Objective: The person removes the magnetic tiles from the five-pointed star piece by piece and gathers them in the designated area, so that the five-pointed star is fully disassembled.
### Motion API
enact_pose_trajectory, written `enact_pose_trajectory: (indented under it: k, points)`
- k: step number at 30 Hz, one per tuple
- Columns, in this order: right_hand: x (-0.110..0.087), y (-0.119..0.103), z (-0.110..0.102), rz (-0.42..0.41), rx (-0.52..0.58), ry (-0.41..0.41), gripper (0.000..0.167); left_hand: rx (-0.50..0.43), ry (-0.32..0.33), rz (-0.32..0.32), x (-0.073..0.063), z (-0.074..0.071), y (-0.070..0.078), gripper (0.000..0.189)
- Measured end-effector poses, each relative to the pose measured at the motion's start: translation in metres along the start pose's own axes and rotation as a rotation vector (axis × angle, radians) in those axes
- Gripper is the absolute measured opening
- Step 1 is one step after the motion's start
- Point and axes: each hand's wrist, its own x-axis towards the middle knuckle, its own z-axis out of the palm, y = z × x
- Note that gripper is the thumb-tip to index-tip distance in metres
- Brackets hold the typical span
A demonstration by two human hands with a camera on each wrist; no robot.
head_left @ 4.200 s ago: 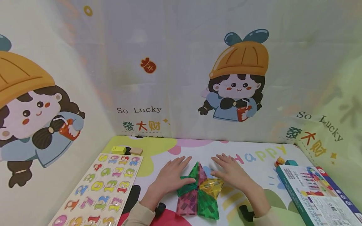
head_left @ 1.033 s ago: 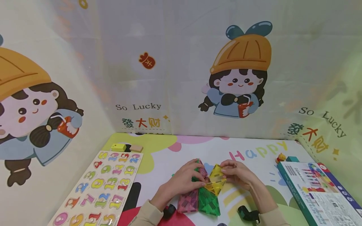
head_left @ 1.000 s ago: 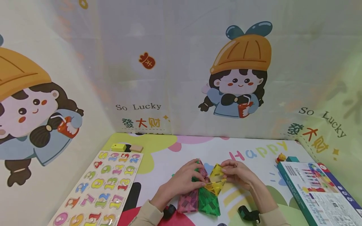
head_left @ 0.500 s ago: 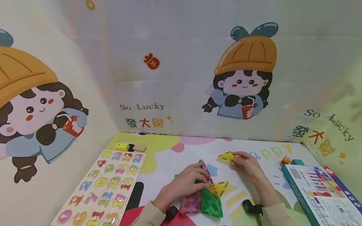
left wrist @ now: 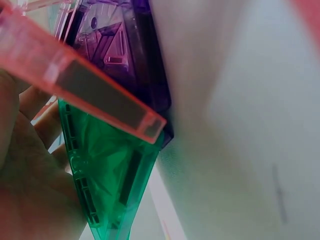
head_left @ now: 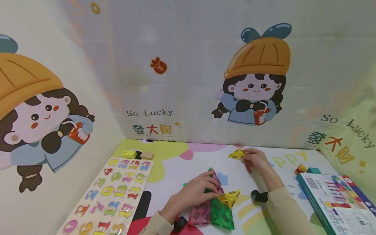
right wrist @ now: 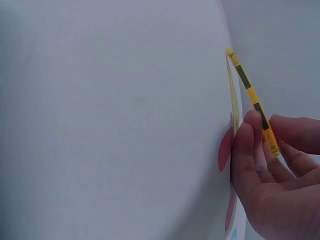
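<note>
My right hand [head_left: 258, 160] pinches a yellow triangular magnetic tile [head_left: 237, 154] between thumb and fingers, off to the back right of the other tiles. The right wrist view shows that tile [right wrist: 252, 102] edge-on. My left hand [head_left: 198, 189] grips the magnetic-tile build, its fingers curled over the upper green and pink tiles [head_left: 215, 179] and hiding part of them. A second yellow triangle [head_left: 229, 198] juts out by the left thumb. Toward me lie a pink tile [head_left: 200, 213] and a green tile [head_left: 222, 213]. In the left wrist view, a green triangle [left wrist: 110, 165] stands against the palm.
A number puzzle board [head_left: 108, 195] lies on the left, with a yellow block [head_left: 129, 154] and a tan block [head_left: 147, 155] behind it. To the right lies a boxed set [head_left: 337, 202], near a small bear figure [head_left: 300, 168] and a teal block [head_left: 313, 170].
My right hand has drawn one yellow triangle off the build and carried it toward the back right. My left hand has come from hovering beside the build to gripping its upper tiles.
</note>
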Motion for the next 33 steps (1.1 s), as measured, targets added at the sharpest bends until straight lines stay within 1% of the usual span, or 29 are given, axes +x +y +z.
enact_pose_trajectory:
  k: [3, 7, 9, 10, 13, 16, 19, 21, 23, 26, 31, 33]
  points:
    - [0.000, 0.000, 0.002, 0.019, -0.089, 0.060, 0.042, 0.010, 0.003, 0.002, -0.001, 0.000, 0.000, 0.016]
    - [-0.010, -0.001, 0.000, 0.015, -0.128, 0.129, 0.041, 0.013, 0.007, 0.008, -0.001, -0.001, 0.002, 0.017]
    - [-0.016, -0.002, -0.002, -0.010, -0.141, 0.130, 0.039, 0.013, 0.010, 0.013, -0.001, -0.001, 0.003, 0.017]
    - [-0.020, -0.003, -0.002, -0.024, -0.153, 0.117, 0.039, 0.013, 0.011, 0.014, 0.000, -0.001, 0.003, 0.017]
    - [-0.032, -0.003, -0.004, -0.060, -0.182, 0.034, 0.038, 0.011, 0.013, 0.010, 0.000, -0.001, 0.002, 0.016]
    - [-0.046, -0.001, -0.003, -0.088, -0.182, -0.057, 0.039, 0.013, 0.013, 0.007, -0.001, 0.000, 0.002, 0.016]
    - [-0.062, 0.004, 0.001, -0.067, -0.152, -0.129, 0.041, 0.021, 0.008, 0.013, 0.000, 0.000, 0.001, 0.016]
    - [-0.070, 0.009, 0.003, -0.061, -0.145, -0.200, 0.041, 0.022, 0.008, 0.014, 0.000, -0.001, 0.002, 0.015]
    - [-0.077, 0.013, 0.006, -0.052, -0.141, -0.282, 0.041, 0.018, 0.008, 0.008, 0.000, -0.001, 0.001, 0.015]
    - [-0.080, 0.017, 0.010, -0.064, -0.153, -0.427, 0.041, 0.008, 0.007, -0.005, -0.002, -0.001, 0.001, 0.014]
    - [-0.082, 0.022, 0.014, -0.078, -0.141, -0.661, 0.033, -0.013, -0.002, -0.013, -0.003, 0.000, 0.002, 0.015]
    - [-0.083, 0.023, 0.015, -0.089, -0.125, -0.736, 0.029, -0.016, 0.002, -0.009, -0.002, 0.000, 0.002, 0.015]
